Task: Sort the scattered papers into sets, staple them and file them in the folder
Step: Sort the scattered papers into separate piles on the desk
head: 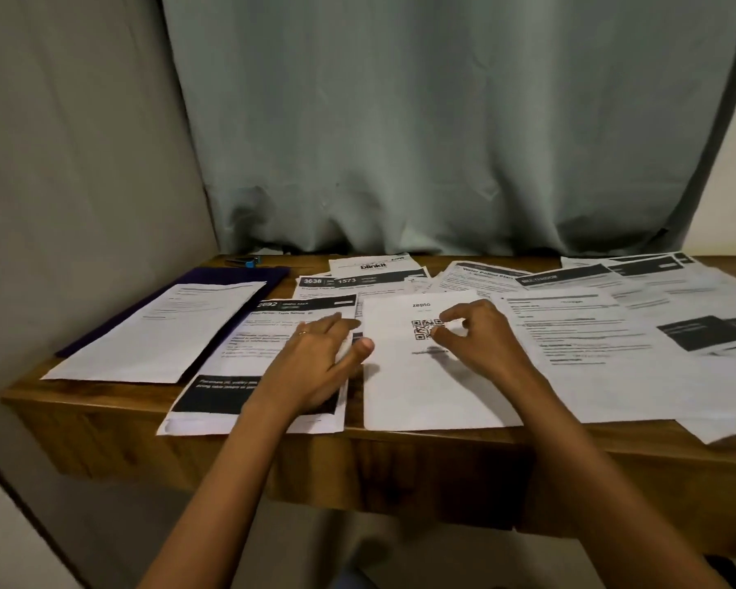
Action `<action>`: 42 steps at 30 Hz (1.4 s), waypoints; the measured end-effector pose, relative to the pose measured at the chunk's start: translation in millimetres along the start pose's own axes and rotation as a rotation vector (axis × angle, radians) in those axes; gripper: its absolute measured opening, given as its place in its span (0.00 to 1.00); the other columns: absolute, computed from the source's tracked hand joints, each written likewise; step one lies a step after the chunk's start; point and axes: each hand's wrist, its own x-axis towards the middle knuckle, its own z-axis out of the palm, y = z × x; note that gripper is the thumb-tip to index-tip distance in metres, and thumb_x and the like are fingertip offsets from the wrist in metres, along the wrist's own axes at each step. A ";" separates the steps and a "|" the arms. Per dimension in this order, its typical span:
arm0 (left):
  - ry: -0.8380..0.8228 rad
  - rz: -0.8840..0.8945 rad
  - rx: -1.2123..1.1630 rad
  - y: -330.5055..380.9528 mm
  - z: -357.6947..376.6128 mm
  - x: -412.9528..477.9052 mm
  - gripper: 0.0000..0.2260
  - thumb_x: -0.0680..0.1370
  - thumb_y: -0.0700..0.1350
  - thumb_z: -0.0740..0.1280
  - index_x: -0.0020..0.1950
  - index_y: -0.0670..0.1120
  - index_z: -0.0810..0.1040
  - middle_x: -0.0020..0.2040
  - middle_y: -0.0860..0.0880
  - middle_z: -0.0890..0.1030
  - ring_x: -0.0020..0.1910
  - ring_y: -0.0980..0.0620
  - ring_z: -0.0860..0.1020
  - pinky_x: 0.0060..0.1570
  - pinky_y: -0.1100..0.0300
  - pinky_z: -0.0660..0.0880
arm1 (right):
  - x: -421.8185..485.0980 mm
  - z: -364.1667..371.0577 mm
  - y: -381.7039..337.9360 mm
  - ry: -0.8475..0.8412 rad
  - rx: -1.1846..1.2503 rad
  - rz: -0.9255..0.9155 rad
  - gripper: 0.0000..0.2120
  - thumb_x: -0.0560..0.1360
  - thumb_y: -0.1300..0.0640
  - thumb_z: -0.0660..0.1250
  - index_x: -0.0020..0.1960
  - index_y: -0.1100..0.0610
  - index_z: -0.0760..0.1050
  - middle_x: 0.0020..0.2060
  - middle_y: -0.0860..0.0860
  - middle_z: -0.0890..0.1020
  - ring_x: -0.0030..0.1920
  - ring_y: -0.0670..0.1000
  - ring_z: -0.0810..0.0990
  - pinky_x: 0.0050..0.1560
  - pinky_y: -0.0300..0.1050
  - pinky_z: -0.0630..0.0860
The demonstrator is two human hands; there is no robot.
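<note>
Sorting looks like the step in hand, judging by how much paper lies loose across the brown wooden table (103, 401) and by nothing looking stapled yet. The left hand (319, 354) lies flat with straight fingers on a white printed sheet with a black header and a black band near its foot (273, 333), gripping nothing. The right hand (481, 333) arches over a white sheet headed "zepto" with a QR code (421, 388), its fingers bent and their tips down on the paper near the code, and I see nothing clasped in it. These two sheets sit side by side at the near edge of the table, both overhanging it slightly. Behind them lies a white slip marked "blinkit" (372, 265), and to the right a wide overlapping spread of printed white pages (591, 354). The flat dark purple folder (239, 276) is at the back left with a plain white text page (166, 333) resting partly on it, and the small blue and black stapler (244, 262) is just behind it by the grey-green curtain (442, 121). To do this well, match sheets by header, slide each with flat fingers so it does not crease, and square a set's edges before reaching for the stapler. The overhanging sheets could slip off if nudged.
</note>
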 end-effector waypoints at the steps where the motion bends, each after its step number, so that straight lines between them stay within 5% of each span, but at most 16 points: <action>1: -0.006 0.034 -0.012 13.3 2.5 9.2 0.32 0.76 0.66 0.45 0.75 0.52 0.64 0.77 0.49 0.62 0.75 0.50 0.58 0.72 0.52 0.56 | 3.6 -10.2 10.3 0.015 -0.011 0.021 0.16 0.73 0.51 0.72 0.58 0.56 0.80 0.62 0.55 0.75 0.60 0.54 0.75 0.58 0.45 0.70; 7: -0.042 0.163 -0.076 91.2 34.4 65.2 0.29 0.78 0.65 0.47 0.75 0.53 0.64 0.78 0.49 0.59 0.76 0.49 0.57 0.73 0.49 0.52 | 16.2 -66.6 68.1 0.074 -0.096 0.140 0.16 0.74 0.51 0.70 0.60 0.55 0.79 0.64 0.54 0.75 0.58 0.53 0.76 0.50 0.40 0.68; 21: -0.181 0.372 -0.091 232.5 128.2 131.2 0.28 0.80 0.64 0.50 0.77 0.53 0.59 0.79 0.49 0.56 0.77 0.48 0.54 0.75 0.47 0.48 | 21.1 -172.7 211.0 0.201 -0.152 0.453 0.21 0.75 0.54 0.70 0.64 0.62 0.74 0.62 0.59 0.78 0.61 0.57 0.76 0.59 0.47 0.72; 31: -0.321 0.350 -0.025 252.2 173.9 146.0 0.29 0.80 0.65 0.48 0.79 0.55 0.52 0.79 0.50 0.49 0.78 0.47 0.46 0.75 0.46 0.40 | 34.3 -198.4 274.6 0.220 -0.341 0.588 0.31 0.72 0.36 0.66 0.62 0.61 0.70 0.60 0.59 0.76 0.60 0.59 0.74 0.59 0.56 0.74; 42: -0.372 0.335 0.009 248.5 186.3 150.5 0.35 0.74 0.69 0.43 0.78 0.56 0.50 0.80 0.51 0.48 0.78 0.49 0.45 0.76 0.47 0.41 | 45.7 -197.0 285.3 0.247 -0.328 0.582 0.27 0.73 0.47 0.71 0.65 0.59 0.70 0.61 0.58 0.75 0.63 0.59 0.72 0.64 0.56 0.69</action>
